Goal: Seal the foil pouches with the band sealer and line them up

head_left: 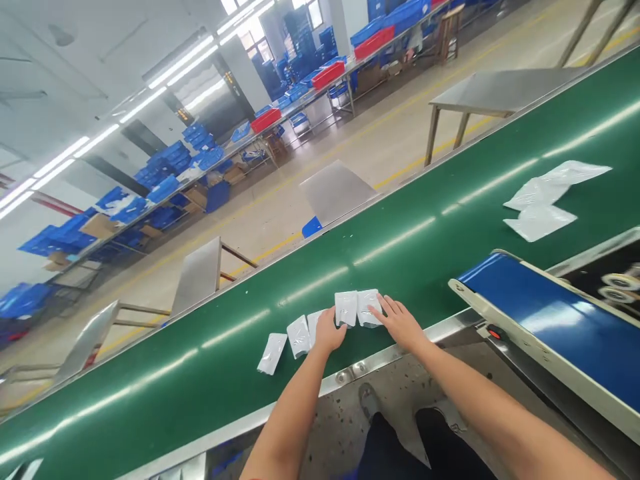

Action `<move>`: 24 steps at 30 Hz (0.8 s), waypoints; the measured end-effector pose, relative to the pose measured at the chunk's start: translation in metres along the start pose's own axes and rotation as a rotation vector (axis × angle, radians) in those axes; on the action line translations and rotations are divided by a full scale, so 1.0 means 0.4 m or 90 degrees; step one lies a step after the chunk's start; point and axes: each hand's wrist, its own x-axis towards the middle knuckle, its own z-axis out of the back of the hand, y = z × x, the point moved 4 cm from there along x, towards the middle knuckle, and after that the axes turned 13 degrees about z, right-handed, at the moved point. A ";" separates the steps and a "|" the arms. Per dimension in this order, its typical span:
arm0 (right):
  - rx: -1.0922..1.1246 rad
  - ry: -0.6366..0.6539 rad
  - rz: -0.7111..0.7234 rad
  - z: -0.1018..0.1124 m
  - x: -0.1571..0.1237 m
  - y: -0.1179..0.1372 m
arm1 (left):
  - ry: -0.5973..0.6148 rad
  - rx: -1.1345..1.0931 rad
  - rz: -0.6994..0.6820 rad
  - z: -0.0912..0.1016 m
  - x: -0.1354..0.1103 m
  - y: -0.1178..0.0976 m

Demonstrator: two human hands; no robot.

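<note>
Several small white plastic packets lie in a row on a green conveyor belt (210, 380). My left hand (330, 331) rests at the lower left of one white packet (346, 307), its thumb apart from its fingers; it partly covers another packet (314, 321). My right hand (399, 321) has its fingers spread at the right edge of the adjoining packet (368, 310), thumb touching its surface. Farther left are a tilted packet (299, 335) and a separate packet (273, 353). Neither hand visibly lifts anything.
A blue-belted conveyor (555, 313) with pale side rails stands at the right. Flat white bags (543, 207) lie on the green belt upstream of it. Beyond the belt are metal tables (337, 193) and a long bench with red bins (327, 75) and blue bins.
</note>
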 end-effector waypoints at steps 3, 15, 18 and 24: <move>-0.021 0.000 0.170 -0.024 0.056 -0.006 | -0.014 -0.017 0.001 0.025 -0.062 0.087; -0.002 0.061 -0.069 -0.040 0.159 -0.109 | 0.045 0.125 0.195 0.151 -0.106 0.612; 0.031 0.111 0.015 -0.108 0.176 -0.048 | -0.025 0.025 0.205 0.169 -0.087 0.603; 0.008 0.130 0.015 -0.165 0.212 -0.001 | -0.053 -0.005 0.217 0.177 -0.056 0.434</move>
